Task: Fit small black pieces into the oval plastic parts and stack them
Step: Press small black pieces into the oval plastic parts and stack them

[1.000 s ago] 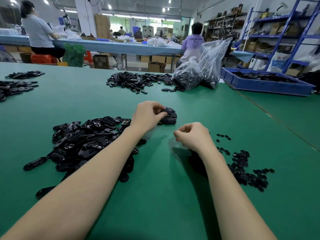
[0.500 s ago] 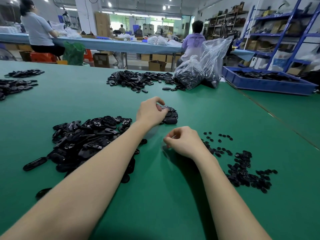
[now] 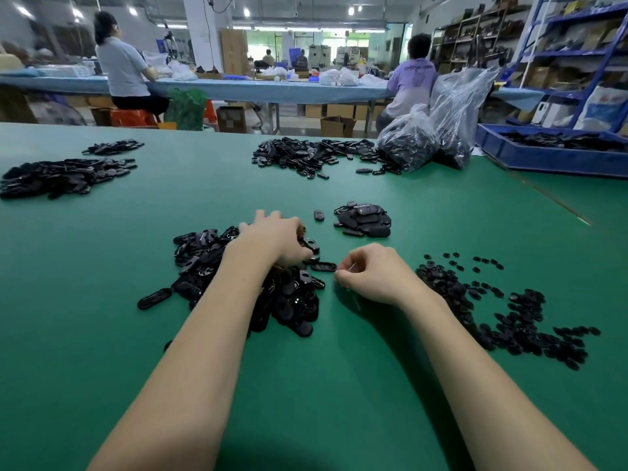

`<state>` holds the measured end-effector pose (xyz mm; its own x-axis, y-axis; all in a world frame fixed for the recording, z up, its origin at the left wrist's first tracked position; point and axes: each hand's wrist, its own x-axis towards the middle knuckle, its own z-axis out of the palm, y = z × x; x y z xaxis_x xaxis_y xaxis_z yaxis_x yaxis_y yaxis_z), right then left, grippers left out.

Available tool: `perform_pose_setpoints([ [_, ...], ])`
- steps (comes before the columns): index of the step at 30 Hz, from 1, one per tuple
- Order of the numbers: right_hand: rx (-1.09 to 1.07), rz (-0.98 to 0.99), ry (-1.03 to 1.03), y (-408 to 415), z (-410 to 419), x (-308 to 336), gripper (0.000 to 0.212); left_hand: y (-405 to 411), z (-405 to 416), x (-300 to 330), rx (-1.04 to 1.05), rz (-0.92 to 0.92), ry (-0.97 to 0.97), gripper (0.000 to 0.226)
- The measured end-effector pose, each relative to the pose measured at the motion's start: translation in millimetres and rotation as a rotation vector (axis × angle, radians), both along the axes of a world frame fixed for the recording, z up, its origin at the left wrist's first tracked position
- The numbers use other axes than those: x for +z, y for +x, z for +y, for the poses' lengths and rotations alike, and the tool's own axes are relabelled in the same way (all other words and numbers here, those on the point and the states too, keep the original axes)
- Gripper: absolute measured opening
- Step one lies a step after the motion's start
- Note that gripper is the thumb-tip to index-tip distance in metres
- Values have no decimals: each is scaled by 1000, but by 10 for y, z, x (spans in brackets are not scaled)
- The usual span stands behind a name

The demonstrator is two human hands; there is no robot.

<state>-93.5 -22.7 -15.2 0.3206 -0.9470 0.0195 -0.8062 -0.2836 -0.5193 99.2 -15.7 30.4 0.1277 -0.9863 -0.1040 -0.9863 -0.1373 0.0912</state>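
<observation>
**Left hand in the pile of oval parts**

The left hand (image 3: pixel 275 237) is being laid palm down on the pile of oval parts (image 3: pixel 238 277), fingers curled among them; a grasp cannot be told. One oval part (image 3: pixel 323 266) is lying flat (long axis left to right) between both hands. The right hand (image 3: pixel 370 275) is being held clenched beside the small black pieces (image 3: pixel 509 321), contents hidden. The stack (image 3: pixel 365 219) is sitting beyond on the green table (image 3: pixel 102 266).

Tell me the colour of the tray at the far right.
Blue; the tray shows in the head view, holding black parts.
</observation>
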Motion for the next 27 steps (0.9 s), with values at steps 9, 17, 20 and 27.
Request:
perform_pose_setpoints([
  [9,31,-16,17,-5,-15,-23,11,7,-54,-128,97,-13,142,65],
  [17,6,-59,31,-7,-16,-42,5,-139,-17,-145,51,191,-111,25],
  [20,-39,-73,28,11,-12,-57,12,-168,3,-136,64,242,-175,21],
  [27,-19,-33,66,17,40,-21,31,-203,-22,-135,46,421,-258,22],
])
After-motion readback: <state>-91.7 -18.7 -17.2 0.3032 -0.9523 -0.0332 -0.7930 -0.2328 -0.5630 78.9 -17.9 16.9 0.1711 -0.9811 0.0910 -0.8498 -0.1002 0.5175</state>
